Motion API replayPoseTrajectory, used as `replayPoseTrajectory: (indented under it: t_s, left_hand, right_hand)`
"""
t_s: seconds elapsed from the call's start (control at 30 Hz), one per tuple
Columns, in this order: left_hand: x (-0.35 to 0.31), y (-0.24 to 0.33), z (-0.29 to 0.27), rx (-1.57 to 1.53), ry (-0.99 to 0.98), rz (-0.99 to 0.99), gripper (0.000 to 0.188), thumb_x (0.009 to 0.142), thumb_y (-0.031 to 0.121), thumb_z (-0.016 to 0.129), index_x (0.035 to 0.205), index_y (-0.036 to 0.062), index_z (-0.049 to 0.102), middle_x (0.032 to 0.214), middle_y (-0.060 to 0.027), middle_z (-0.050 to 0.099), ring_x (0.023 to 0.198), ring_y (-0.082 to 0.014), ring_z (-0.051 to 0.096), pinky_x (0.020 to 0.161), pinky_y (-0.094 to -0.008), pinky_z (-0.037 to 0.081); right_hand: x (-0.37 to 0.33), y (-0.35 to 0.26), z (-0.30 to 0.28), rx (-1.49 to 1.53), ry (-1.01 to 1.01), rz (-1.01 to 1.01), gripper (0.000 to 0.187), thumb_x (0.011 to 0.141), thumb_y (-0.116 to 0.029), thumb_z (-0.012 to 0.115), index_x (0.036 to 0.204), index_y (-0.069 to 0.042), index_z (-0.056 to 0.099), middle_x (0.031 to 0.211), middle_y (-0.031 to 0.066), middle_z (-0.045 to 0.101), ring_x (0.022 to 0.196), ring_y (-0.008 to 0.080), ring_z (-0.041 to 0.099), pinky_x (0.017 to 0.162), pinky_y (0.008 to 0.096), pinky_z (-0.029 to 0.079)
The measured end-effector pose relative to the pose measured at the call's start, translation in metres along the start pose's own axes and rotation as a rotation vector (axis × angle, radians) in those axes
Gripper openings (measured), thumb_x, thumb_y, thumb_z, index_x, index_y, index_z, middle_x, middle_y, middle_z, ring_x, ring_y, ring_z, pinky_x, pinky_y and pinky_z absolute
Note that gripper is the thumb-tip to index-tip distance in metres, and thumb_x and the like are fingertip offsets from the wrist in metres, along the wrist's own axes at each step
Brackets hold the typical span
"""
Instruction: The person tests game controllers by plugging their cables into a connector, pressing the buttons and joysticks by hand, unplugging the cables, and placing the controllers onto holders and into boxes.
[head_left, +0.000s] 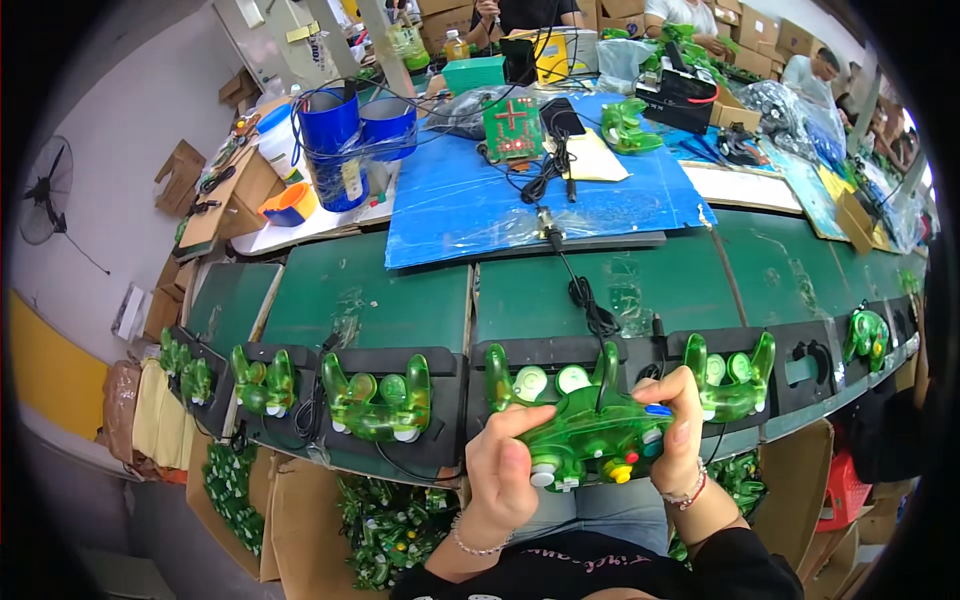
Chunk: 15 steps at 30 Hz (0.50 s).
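Note:
Between both hands I hold a translucent green game controller (575, 435) above the table's front edge. Its face carries yellow, red, white and grey buttons or sticks, and a blue one sits at the right. My left hand (500, 470) wraps around one end, and my right hand (680, 430) grips the other. A dark cable rises from the controller's top. Behind it lies another green controller (495, 375) in a black holder, partly hidden by the held one. More controllers rest beside it, one green one (380, 400) to the left and one (730, 380) to the right.
A blue board (440, 220) bears a green circuit board (512, 130) and coiled black cables (545, 180). Blue cups (330, 130) stand back left. Cardboard boxes (310, 520) of green controllers are below the table edge. Other people sit at the far side.

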<state>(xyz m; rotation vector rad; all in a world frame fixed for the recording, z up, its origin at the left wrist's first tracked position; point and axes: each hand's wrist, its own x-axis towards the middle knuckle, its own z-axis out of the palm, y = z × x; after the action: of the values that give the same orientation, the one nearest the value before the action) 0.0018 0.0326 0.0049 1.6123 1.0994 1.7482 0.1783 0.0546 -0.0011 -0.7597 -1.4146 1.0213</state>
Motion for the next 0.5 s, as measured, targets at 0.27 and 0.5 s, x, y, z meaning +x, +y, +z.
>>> replayPoseTrajectory:
  t_s: [0.27,0.5]
  left_hand:
    - [-0.005,0.006,-0.001,0.126,0.015,-0.223,0.049,0.094,0.034,0.025,0.096,-0.0045,0.055,0.092,-0.0112,0.054,0.083,-0.016,0.051,0.076,-0.0263,0.038]
    - [-0.003,0.001,-0.006,0.002,0.042,-0.271,0.047,0.095,0.034,0.028,0.098,-0.0038,0.056,0.089,-0.0103,0.058,0.08,-0.0158,0.053,0.073,-0.0259,0.041]
  right_hand:
    - [0.006,-0.001,-0.001,-0.056,-0.055,0.114,0.072,0.077,-0.066,0.049,0.1,0.002,0.049,0.092,0.009,0.052,0.082,0.0155,0.051,0.074,0.0273,0.041]
    - [0.001,0.006,0.003,-0.185,-0.043,-0.001,0.062,0.078,-0.053,0.057,0.107,0.001,0.047,0.093,0.0096,0.052,0.081,0.0176,0.053,0.073,0.0288,0.043]
